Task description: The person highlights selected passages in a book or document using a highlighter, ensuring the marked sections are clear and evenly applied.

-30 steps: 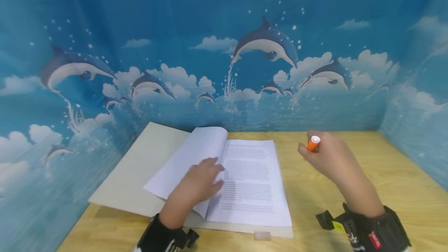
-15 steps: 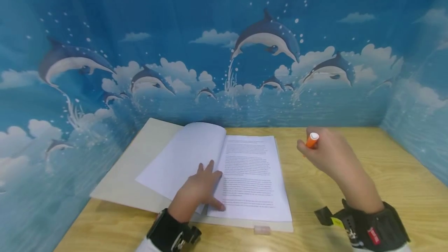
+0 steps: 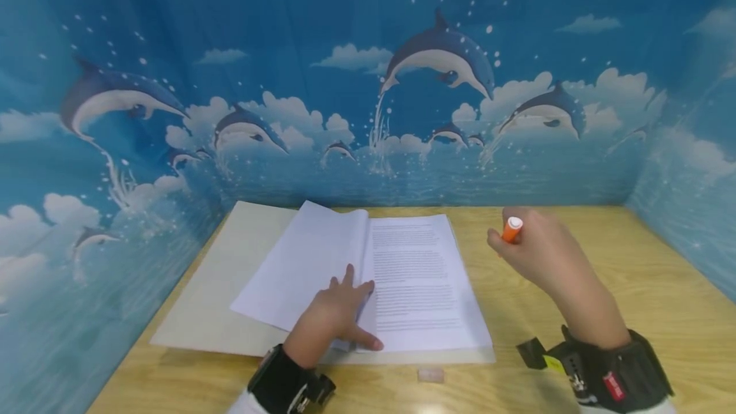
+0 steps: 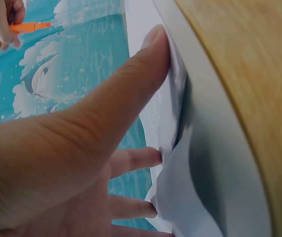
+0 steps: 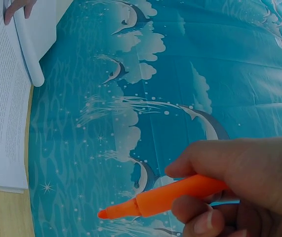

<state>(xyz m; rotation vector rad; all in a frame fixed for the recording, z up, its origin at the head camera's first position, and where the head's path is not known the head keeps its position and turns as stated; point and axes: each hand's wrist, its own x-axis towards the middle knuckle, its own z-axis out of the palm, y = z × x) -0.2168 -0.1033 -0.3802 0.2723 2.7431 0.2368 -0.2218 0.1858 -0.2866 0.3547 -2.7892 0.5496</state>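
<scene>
the pages (image 3: 411,273) are matt paper, the marker (image 5: 175,196) smooth plastic, the tabletop (image 3: 650,273) wood-grained, the backdrop (image 3: 322,11) apparently cloth.

Left forearm (image 3: 305,340) slanting up and rightward in head view. Left hand (image 3: 330,313) palm down, fingers (image 4: 133,161) spread, nearly straight, thumb (image 4: 123,96) stretched sideways. Right forearm (image 3: 595,312) slanting up and leftward. Right hand (image 3: 537,245) raised, curled into pinch.
</scene>
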